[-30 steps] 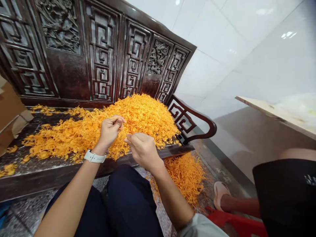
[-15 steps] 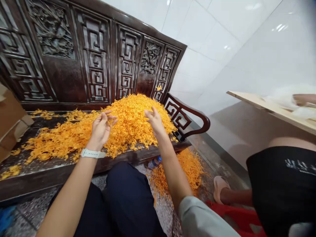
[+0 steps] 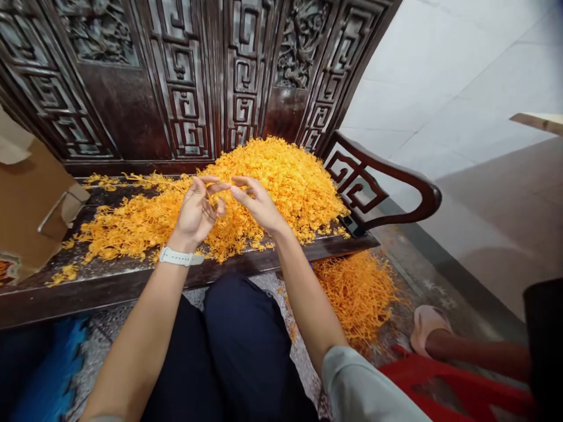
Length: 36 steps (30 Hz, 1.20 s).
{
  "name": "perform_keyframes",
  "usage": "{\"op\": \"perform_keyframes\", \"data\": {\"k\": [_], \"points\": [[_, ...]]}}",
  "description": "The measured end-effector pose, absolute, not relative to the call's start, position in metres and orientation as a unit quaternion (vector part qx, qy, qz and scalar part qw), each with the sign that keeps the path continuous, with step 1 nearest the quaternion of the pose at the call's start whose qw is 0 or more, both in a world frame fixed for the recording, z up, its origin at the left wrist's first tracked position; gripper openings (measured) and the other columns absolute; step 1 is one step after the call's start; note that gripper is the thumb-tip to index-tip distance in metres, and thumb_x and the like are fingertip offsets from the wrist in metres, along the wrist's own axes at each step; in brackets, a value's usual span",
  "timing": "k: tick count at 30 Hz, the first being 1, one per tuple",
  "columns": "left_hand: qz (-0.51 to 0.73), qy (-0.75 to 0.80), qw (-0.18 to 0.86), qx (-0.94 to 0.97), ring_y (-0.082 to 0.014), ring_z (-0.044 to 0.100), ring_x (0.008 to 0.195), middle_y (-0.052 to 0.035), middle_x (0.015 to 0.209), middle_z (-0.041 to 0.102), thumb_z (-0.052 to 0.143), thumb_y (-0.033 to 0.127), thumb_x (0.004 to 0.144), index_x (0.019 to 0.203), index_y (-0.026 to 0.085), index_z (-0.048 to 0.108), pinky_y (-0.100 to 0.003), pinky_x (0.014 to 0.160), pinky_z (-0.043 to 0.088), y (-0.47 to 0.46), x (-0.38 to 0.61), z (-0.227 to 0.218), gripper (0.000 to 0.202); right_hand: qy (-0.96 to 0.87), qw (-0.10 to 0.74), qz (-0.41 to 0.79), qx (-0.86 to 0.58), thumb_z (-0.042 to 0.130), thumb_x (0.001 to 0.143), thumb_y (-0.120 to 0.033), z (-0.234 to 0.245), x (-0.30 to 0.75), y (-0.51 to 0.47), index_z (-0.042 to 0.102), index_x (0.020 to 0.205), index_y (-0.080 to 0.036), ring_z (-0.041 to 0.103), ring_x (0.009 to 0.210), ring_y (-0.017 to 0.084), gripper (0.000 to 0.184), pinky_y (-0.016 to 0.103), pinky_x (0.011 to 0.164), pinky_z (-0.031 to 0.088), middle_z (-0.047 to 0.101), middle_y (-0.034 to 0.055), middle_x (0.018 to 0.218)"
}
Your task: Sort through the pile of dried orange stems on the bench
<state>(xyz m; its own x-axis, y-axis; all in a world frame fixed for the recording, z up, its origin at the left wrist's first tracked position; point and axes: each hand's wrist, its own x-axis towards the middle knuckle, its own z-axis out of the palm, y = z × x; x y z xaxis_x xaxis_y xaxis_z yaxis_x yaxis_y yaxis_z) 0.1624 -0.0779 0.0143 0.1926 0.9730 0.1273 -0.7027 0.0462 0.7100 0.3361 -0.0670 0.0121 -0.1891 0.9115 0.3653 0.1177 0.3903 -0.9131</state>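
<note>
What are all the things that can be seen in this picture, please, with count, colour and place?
Carved bench: one, dark brown, ahead by the white wall.
Strand pile: one, orange, on the bench seat.
Floor pile: one, orange, below the bench's right end.
Cardboard box: one, brown, far left.
Plastic seat: one, red, lower right.
Slipper: one, pink, on another person's foot.
Watch: one, white, left wrist.
Left hand: above the strand pile.
Right hand: fingertips meeting the left's.

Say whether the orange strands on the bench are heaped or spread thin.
Heaped: the orange strands form a mound at the right end of the bench, thinner leftward.
</note>
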Motion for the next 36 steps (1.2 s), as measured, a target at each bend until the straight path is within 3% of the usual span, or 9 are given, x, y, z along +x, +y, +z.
{"op": "perform_keyframes", "data": {"k": [5, 12, 18, 23, 24, 28, 31, 34, 36], "points": [[0.605, 0.191, 0.733, 0.247, -0.0004, 0.031, 0.030, -0.0012, 0.081, 0.080, 0.044, 0.051, 0.113, 0.095, 0.022, 0.069, -0.016, 0.034, 0.026, -0.077, 0.158, 0.020, 0.043, -0.669, 0.473, 0.476, -0.319, 0.078, 0.089, -0.057, -0.006, 0.340, -0.066, 0.070, 0.100, -0.022, 0.058, 0.079, 0.013, 0.037, 0.030, 0.071, 0.047, 0.068, 0.0003, 0.089], [0.646, 0.203, 0.715, 0.175, -0.0020, 0.026, 0.031, 0.0014, 0.075, 0.075, 0.040, 0.047, 0.114, 0.098, 0.024, 0.069, -0.018, 0.032, 0.019, -0.069, 0.151, 0.018, 0.040, -0.617, 0.522, 0.495, -0.319, 0.073, 0.093, -0.057, -0.027, 0.334, -0.084, 0.059, 0.094, -0.024, 0.050, 0.065, 0.011, 0.035, 0.030, 0.065, 0.044, 0.053, -0.0034, 0.076], [0.698, 0.214, 0.671, 0.133, -0.0043, 0.024, 0.031, 0.0037, 0.067, 0.068, 0.035, 0.045, 0.115, 0.118, 0.027, 0.068, -0.021, 0.032, 0.019, -0.060, 0.130, 0.012, 0.037, -0.576, 0.619, 0.507, -0.169, 0.080, 0.088, -0.041, 0.019, 0.358, -0.123, 0.054, 0.084, -0.028, 0.046, 0.061, 0.011, 0.030, 0.027, 0.055, 0.042, 0.047, -0.0030, 0.074], [0.690, 0.214, 0.682, 0.113, -0.0032, 0.024, 0.031, 0.0051, 0.065, 0.065, 0.035, 0.045, 0.116, 0.122, 0.027, 0.067, -0.019, 0.033, 0.019, -0.057, 0.108, 0.012, 0.037, -0.757, 0.254, 0.576, 0.173, 0.060, 0.103, -0.038, 0.055, 0.392, -0.169, 0.065, 0.084, -0.024, 0.066, 0.063, 0.017, 0.023, 0.031, 0.058, 0.055, 0.067, 0.0039, 0.070], [0.679, 0.213, 0.693, 0.117, -0.0030, 0.024, 0.030, 0.0053, 0.064, 0.064, 0.035, 0.046, 0.116, 0.122, 0.027, 0.067, -0.019, 0.033, 0.019, -0.058, 0.109, 0.012, 0.037, -0.740, 0.279, 0.596, 0.139, 0.060, 0.103, -0.038, 0.054, 0.394, -0.169, 0.068, 0.085, -0.025, 0.064, 0.060, 0.016, 0.023, 0.031, 0.057, 0.054, 0.067, 0.0037, 0.068], [0.638, 0.209, 0.729, 0.132, -0.0022, 0.024, 0.029, 0.0047, 0.061, 0.062, 0.041, 0.048, 0.114, 0.109, 0.025, 0.070, -0.018, 0.031, 0.016, -0.066, 0.124, 0.011, 0.038, -0.487, 0.615, 0.573, -0.239, 0.072, 0.091, -0.042, 0.024, 0.389, -0.134, 0.069, 0.099, -0.029, 0.040, 0.051, 0.012, 0.016, 0.028, 0.052, 0.040, 0.055, -0.0029, 0.066], [0.621, 0.216, 0.740, 0.142, -0.0023, 0.025, 0.028, 0.0036, 0.060, 0.062, 0.047, 0.055, 0.111, 0.102, 0.024, 0.071, -0.019, 0.030, 0.014, -0.071, 0.136, 0.009, 0.040, -0.441, 0.627, 0.488, -0.417, 0.072, 0.088, -0.046, -0.003, 0.368, -0.109, 0.064, 0.113, -0.028, 0.043, 0.062, 0.013, 0.032, 0.029, 0.058, 0.041, 0.057, -0.0007, 0.081], [0.609, 0.217, 0.748, 0.151, -0.0021, 0.024, 0.028, 0.0025, 0.061, 0.062, 0.047, 0.059, 0.110, 0.099, 0.023, 0.072, -0.019, 0.030, 0.014, -0.073, 0.142, 0.006, 0.046, -0.576, 0.549, 0.384, -0.467, 0.080, 0.084, -0.053, -0.019, 0.340, -0.103, 0.060, 0.127, -0.032, 0.055, 0.082, 0.017, 0.052, 0.031, 0.069, 0.047, 0.063, 0.0038, 0.104], [0.610, 0.212, 0.748, 0.154, -0.0021, 0.024, 0.029, 0.0021, 0.061, 0.062, 0.047, 0.058, 0.110, 0.095, 0.022, 0.072, -0.020, 0.030, 0.014, -0.070, 0.142, 0.003, 0.046, -0.677, 0.481, 0.313, -0.461, 0.076, 0.090, -0.057, -0.023, 0.325, -0.106, 0.064, 0.118, -0.030, 0.056, 0.091, 0.020, 0.041, 0.035, 0.079, 0.049, 0.064, 0.0054, 0.104]]}}
